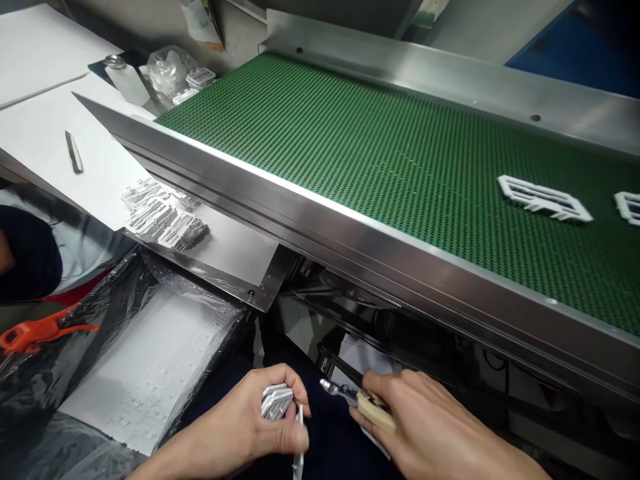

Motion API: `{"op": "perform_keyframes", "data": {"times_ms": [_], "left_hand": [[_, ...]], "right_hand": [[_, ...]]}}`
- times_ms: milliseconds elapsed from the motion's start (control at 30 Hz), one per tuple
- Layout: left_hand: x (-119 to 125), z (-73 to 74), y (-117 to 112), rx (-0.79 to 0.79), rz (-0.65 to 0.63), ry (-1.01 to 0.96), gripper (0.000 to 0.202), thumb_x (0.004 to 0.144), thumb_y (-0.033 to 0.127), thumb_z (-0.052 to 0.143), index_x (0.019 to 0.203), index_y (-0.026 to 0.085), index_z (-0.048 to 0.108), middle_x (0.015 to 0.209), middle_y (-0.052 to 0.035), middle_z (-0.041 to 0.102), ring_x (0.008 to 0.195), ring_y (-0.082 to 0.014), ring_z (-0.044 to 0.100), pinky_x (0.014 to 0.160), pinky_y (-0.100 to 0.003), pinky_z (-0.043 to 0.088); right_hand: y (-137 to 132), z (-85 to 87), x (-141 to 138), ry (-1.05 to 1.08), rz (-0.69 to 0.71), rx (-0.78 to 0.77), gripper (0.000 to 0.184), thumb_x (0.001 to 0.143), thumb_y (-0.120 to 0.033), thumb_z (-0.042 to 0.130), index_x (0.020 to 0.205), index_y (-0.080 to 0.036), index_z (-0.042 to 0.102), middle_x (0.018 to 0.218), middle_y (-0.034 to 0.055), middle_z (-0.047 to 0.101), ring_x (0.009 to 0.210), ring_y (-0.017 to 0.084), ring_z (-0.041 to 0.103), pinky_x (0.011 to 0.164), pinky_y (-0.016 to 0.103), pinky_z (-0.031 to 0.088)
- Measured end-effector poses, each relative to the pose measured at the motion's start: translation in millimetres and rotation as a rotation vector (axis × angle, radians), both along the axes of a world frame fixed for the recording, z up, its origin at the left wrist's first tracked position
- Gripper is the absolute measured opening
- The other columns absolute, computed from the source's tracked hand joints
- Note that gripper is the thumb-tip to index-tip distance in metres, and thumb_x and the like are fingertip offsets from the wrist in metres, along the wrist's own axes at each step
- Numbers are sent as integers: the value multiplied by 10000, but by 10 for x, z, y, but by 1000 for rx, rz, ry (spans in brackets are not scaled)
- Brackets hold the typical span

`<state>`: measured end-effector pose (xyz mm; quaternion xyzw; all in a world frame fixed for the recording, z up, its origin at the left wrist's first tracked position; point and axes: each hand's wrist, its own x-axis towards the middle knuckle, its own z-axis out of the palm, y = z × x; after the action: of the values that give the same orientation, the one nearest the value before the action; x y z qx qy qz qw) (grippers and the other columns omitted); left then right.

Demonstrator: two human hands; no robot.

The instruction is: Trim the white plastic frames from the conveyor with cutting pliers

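Observation:
My left hand [255, 417] is closed around several white plastic frame parts [277, 402] stacked together. One more white part [299, 443] stands on edge between its thumb and fingers. Just to the right, my right hand [410, 417] grips a pair of cutting pliers [373, 410] with cream handles. Their metal jaws [333, 388] point left toward the parts without touching them. Both hands are low in the head view, above dark-clothed legs.
A green conveyor belt [350, 133] with metal side walls carries white frames [545, 199] at right. White parts [165, 213] are heaped on the table [30, 127], near a knife [74, 152] and bottle [127, 80]. An orange air gun [30, 335] lies on a plastic-lined box [123, 293].

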<state>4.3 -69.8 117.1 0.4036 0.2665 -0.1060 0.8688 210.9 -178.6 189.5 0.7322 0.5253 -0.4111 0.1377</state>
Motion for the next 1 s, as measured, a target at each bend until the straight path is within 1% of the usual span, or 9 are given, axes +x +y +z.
{"op": "perform_keyframes", "data": {"times_ms": [33,100,167,233,333,433,567,767,1000], "left_hand": [[-6,-37,-30,-66,24,9,439,643,345,812,922,195,508,698,65,480,616,-100,371,570,-242,290],[-18,-109,-80,-82,51,44,532,558,264,869,940,208,502,657,87,471,578,-84,360,533,-228,269],[-27,-175,-103,-34,93,46,479,601,280,849,952,197,533,703,66,517,609,-85,394,555,-219,300],[-40,-238,-94,-79,159,21,472,643,315,823,1021,180,574,884,-7,620,711,-105,485,642,-224,368],[-90,-329,-57,-329,253,3,554,652,319,815,1135,173,589,1175,-120,641,806,-140,586,718,-251,438],[-167,-394,-42,-488,289,-13,520,672,313,799,1135,156,623,1192,-164,659,750,-144,632,676,-253,475],[-223,-408,-59,-514,292,-47,505,682,323,790,1133,142,650,1131,-173,694,704,-141,642,614,-219,474],[-222,-355,-55,-473,259,-96,518,682,370,784,1135,151,662,1115,-167,701,659,-129,619,591,-216,460],[-258,-348,-39,-475,241,-74,510,653,360,810,1100,149,685,1079,-171,717,649,-135,623,598,-228,460]], "right_hand": [[-22,-43,25,0,-100,-22,281,897,-444,428,757,-239,558,695,43,616,670,242,611,541,301,381],[-64,-116,47,38,-249,-40,299,888,-473,443,723,-232,510,662,15,596,625,207,585,525,282,370],[-102,-170,33,111,-313,-13,236,881,-422,468,745,-232,495,681,-8,594,636,183,579,555,273,392],[-132,-211,-6,159,-322,62,115,863,-348,498,860,-235,523,821,-2,618,764,188,600,677,289,435],[-137,-264,-66,161,-290,138,186,832,-290,528,1013,-249,532,984,21,600,914,209,584,822,347,426],[-88,-303,-104,116,-214,189,161,818,-274,529,977,-247,541,927,17,595,885,218,569,808,367,422],[-14,-334,-134,85,-82,272,156,784,-270,545,937,-245,529,899,8,577,882,227,541,819,390,403],[28,-347,-126,59,68,298,176,755,-262,542,925,-237,503,922,14,547,922,235,528,865,435,368],[88,-295,-97,37,149,255,123,730,-252,542,839,-234,489,851,-2,529,833,212,536,757,370,390]]}}
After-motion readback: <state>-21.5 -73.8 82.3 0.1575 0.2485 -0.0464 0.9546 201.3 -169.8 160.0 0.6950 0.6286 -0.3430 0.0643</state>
